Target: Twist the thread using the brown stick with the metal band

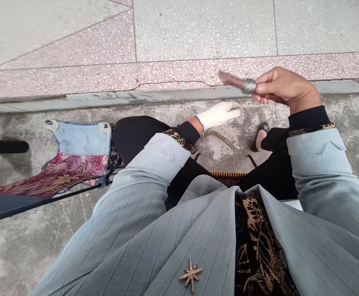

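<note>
My right hand (284, 88) is bare and raised over the step's edge. Its thumb and fingers pinch the end of a short brown stick wound with silver wire (233, 80); the wire coil sits right beside my fingertips, and the stick's far end is blurred, pointing left. My left hand (218, 116), in a white knitted glove with greyish fingertips, hovers lower and to the left, apart from the stick. Its fingers stretch out to the right, close together, and nothing shows in them. Beneath it a curved brown stick (221, 137) lies on the concrete.
A pink and grey terrazzo step (179, 70) with a cracked edge runs across in front. On the left stands a fabric seat of denim and floral cloth (77, 160) on a dark frame. Between my legs the edge of a woven seat (228, 176) shows. A black shoe (259, 137) rests on the concrete.
</note>
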The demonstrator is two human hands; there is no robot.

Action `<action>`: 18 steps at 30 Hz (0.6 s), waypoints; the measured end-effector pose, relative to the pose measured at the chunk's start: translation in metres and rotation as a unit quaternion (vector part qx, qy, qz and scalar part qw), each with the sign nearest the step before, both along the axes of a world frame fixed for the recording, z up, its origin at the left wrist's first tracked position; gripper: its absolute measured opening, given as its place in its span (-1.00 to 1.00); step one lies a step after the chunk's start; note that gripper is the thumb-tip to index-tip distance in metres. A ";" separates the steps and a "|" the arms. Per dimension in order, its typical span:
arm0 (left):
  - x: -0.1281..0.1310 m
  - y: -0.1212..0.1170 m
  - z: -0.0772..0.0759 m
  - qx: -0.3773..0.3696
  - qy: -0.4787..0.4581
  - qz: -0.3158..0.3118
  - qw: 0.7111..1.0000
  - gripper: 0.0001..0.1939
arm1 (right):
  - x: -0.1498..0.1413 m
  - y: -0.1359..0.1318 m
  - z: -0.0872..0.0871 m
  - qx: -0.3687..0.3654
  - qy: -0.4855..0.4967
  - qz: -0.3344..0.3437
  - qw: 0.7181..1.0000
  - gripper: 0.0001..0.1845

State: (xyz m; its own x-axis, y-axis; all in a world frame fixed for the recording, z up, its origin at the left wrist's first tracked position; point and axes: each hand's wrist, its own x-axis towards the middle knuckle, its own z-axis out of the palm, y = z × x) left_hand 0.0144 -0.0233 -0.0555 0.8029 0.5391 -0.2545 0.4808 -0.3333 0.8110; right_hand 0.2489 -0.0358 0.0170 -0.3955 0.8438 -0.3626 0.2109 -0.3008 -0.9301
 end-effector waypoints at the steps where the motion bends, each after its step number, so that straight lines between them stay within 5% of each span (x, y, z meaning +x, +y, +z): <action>1: 0.002 -0.002 -0.002 -0.015 0.002 -0.006 1.000 -0.58 | 0.002 0.003 0.000 0.010 0.003 -0.027 1.000 -0.74; 4: 0.009 -0.007 -0.007 -0.021 0.013 -0.043 0.999 -0.53 | 0.002 0.009 -0.004 0.041 -0.007 -0.148 0.988 -0.73; 7: 0.014 -0.011 -0.008 0.014 0.029 -0.086 0.996 -0.51 | -0.003 0.012 -0.011 0.046 -0.076 -0.180 0.980 -0.69; 10: 0.016 -0.015 -0.003 0.067 0.074 -0.122 0.988 -0.56 | -0.010 0.015 -0.017 0.055 -0.234 -0.129 0.962 -0.64; 13: 0.015 -0.018 0.001 0.108 0.110 -0.146 0.977 -0.57 | -0.012 0.022 -0.029 0.072 -0.434 -0.039 0.897 -0.65; 18: 0.011 -0.013 -0.001 0.157 0.143 -0.175 0.961 -0.55 | 0.001 0.031 -0.068 0.102 -0.534 0.141 0.828 -0.52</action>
